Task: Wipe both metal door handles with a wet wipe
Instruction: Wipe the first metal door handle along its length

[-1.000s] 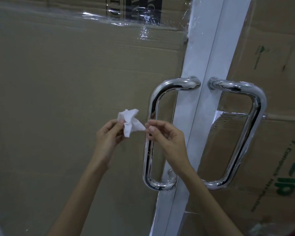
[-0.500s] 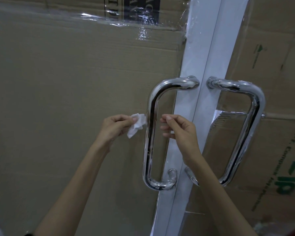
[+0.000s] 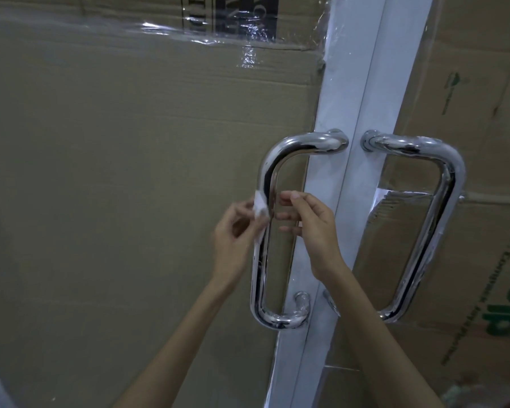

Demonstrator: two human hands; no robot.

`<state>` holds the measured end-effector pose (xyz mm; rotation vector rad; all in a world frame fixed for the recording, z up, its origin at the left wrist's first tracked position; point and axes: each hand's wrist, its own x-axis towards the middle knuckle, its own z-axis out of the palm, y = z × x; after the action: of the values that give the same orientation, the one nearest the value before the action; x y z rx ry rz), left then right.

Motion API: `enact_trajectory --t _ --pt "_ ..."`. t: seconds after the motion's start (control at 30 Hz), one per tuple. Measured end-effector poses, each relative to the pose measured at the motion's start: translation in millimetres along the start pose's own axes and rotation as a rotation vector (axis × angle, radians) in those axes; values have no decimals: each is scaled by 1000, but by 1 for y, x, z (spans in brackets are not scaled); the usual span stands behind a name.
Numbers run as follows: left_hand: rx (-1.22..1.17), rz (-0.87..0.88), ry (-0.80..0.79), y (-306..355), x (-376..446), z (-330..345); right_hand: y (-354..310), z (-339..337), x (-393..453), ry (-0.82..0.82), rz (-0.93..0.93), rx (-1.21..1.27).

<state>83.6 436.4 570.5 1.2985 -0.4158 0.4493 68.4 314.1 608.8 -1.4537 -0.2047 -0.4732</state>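
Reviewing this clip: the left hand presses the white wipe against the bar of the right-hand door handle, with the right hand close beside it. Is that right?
Not quite. The head view shows the left hand pressing the white wipe against the bar of the left-hand door handle, not the right-hand door handle, which is untouched. The right hand is indeed close beside it.

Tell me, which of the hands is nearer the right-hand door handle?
The right hand. It hovers between the two handles, apart from the right door handle; the left hand is farther away, left of the left door handle.

White wet wipe (image 3: 260, 208) pressed against left chrome handle (image 3: 262, 245)
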Motion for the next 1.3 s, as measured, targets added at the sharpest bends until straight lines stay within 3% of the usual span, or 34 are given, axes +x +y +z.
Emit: enact_trajectory --t 0.13,0.4,0.6,0.77,0.83,0.93,1.07,1.17,1.3 --pt "64 -62 -39 -28 -9 -17 1 0 0 -2 31 26" --pt "24 114 12 14 37 2 -2 -4 1 4 49 11" --pt "110 25 -54 -21 7 -8 3 -8 -6 21 84 37" --pt "70 105 48 9 27 7 4 -8 -5 18 97 26" --pt "-56 66 95 19 35 15 3 -7 -5 14 99 32" --pt "-285 -145 -35 14 36 13 4 -8 -7 6 105 39" --pt "-92 -295 -364 -2 24 -5 8 -18 -10 18 122 26" --pt "-50 -347 -367 3 33 -8 9 -26 -11 26 130 2" --pt "-129 -267 -389 18 50 5 9 -28 -9 24 133 0"
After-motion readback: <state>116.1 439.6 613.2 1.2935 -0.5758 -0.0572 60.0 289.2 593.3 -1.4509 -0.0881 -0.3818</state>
